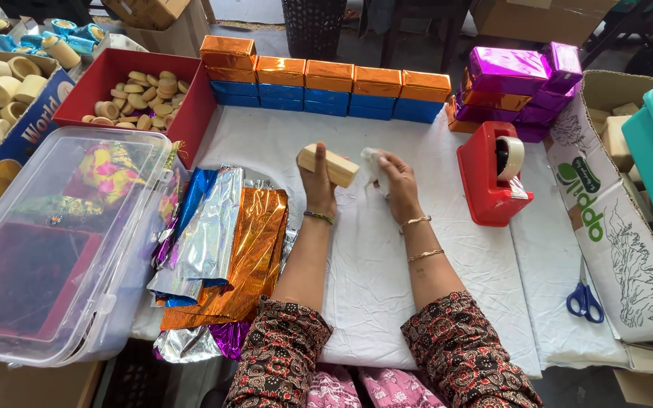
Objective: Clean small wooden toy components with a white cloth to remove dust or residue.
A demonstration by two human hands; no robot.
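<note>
My left hand [317, 183] holds a small wooden block [330, 165] up above the white cloth [387, 249]. Right beside it, my right hand [396, 181] pinches a small white crumpled piece [372, 162], perhaps cloth or paper, close to the block's right end. To the left of my arms lies a pile of shiny foil sheets [224, 242], orange, silver, blue and purple.
A row of orange and blue foil-wrapped blocks [319, 87] lines the back, with purple ones [523, 83] at right. A red tape dispenser [493, 174], blue scissors [585, 298], a red box of wooden discs [141, 98], a clear plastic box [54, 234] and cardboard boxes [614, 204] surround the cloth.
</note>
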